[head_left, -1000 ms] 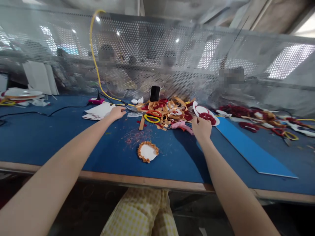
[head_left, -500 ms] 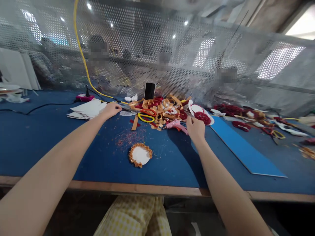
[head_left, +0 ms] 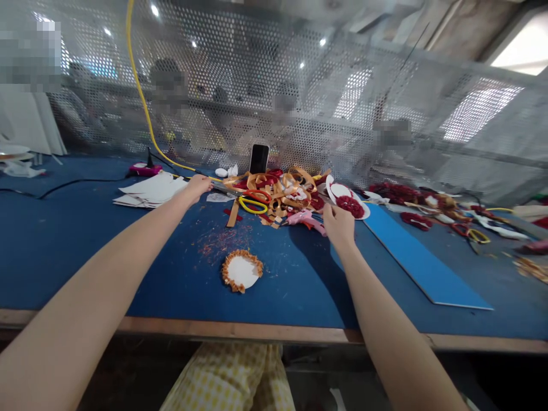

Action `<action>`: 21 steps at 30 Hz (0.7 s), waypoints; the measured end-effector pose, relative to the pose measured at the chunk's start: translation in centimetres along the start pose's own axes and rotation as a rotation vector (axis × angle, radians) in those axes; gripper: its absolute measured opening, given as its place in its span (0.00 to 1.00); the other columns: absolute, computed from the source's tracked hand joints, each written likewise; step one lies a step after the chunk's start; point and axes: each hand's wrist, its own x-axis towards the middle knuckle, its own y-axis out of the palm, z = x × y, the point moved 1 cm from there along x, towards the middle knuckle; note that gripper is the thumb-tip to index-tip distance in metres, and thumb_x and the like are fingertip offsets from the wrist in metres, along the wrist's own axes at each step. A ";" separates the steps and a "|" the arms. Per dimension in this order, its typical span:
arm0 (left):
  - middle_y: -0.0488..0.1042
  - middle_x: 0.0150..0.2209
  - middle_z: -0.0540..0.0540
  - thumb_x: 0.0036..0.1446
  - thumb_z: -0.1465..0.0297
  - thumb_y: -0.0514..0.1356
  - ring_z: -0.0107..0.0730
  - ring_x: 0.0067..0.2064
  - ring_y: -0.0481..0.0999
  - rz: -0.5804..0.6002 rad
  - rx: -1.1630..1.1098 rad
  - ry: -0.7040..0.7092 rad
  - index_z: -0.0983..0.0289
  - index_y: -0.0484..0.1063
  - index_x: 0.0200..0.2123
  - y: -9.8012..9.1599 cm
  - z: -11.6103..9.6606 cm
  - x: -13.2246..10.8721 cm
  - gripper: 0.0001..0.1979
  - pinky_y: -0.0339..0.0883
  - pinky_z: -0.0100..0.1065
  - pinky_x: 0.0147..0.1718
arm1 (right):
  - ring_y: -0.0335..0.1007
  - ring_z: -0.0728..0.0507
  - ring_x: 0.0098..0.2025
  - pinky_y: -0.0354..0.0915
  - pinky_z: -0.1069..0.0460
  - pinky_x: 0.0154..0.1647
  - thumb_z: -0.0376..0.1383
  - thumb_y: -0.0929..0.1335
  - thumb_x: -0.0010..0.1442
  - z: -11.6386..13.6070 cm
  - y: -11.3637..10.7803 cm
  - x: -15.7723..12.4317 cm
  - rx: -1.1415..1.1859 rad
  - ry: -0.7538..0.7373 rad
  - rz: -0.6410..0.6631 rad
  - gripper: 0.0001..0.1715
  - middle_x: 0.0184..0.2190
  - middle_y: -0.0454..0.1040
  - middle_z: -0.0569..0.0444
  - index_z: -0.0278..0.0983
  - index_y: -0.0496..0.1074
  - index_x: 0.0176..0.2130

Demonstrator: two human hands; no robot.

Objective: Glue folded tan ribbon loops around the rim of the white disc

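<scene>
My left hand (head_left: 198, 188) reaches to the back of the table, its fingers drawn together beside the blade end of scissors with red and yellow handles (head_left: 253, 205). Whatever those fingers hold is hidden. My right hand (head_left: 339, 225) is curled next to a pink glue gun (head_left: 305, 220); its fingertips face away, so I cannot make out what is in them. Between the hands lies a heap of gold and dark red ribbon (head_left: 274, 185). Closer to me, a white disc edged with pleated gold ribbon (head_left: 242, 272) lies flat.
White sheets (head_left: 148, 191) are stacked at the left, near a magenta device (head_left: 144, 170). A phone (head_left: 259, 158) stands against the perforated metal screen (head_left: 222, 74). White discs with a dark red rosette (head_left: 350, 205) and a blue board (head_left: 422, 257) lie at the right.
My left hand has risen slightly and turned, staying near the scissors. My right hand keeps its place by the glue gun. The view has shifted a little.
</scene>
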 end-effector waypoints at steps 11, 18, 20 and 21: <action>0.74 0.21 0.60 0.46 0.74 0.64 0.55 0.43 0.81 -0.025 0.151 0.075 0.62 0.72 0.17 -2.8 -1.0 -0.1 0.09 0.71 0.40 0.47 | 0.77 0.38 0.38 0.66 0.47 0.42 0.45 0.57 0.70 0.1 0.2 -0.1 0.016 -0.006 0.013 0.31 0.34 0.83 0.42 0.35 0.84 0.37; 0.80 0.23 0.55 0.42 0.71 0.68 0.44 0.35 0.82 0.039 0.103 0.119 0.62 0.79 0.20 -3.7 0.8 -1.0 0.02 0.73 0.36 0.41 | 0.77 0.38 0.39 0.66 0.48 0.42 0.46 0.58 0.70 0.2 0.3 -0.2 0.020 -0.009 0.014 0.32 0.34 0.83 0.42 0.35 0.85 0.37; 0.82 0.26 0.55 0.42 0.69 0.70 0.41 0.35 0.82 0.055 0.047 0.113 0.63 0.82 0.26 -3.7 1.4 -1.0 0.05 0.75 0.35 0.39 | 0.77 0.38 0.39 0.66 0.48 0.42 0.47 0.58 0.71 0.3 0.3 -0.2 0.020 -0.011 0.013 0.32 0.33 0.83 0.42 0.35 0.85 0.37; 0.82 0.27 0.55 0.42 0.67 0.71 0.40 0.34 0.82 0.067 0.019 0.107 0.63 0.83 0.30 -3.7 1.6 -1.1 0.09 0.76 0.35 0.39 | 0.77 0.38 0.39 0.66 0.48 0.42 0.48 0.58 0.71 0.3 0.3 -0.2 0.020 -0.012 0.013 0.32 0.33 0.83 0.42 0.35 0.85 0.37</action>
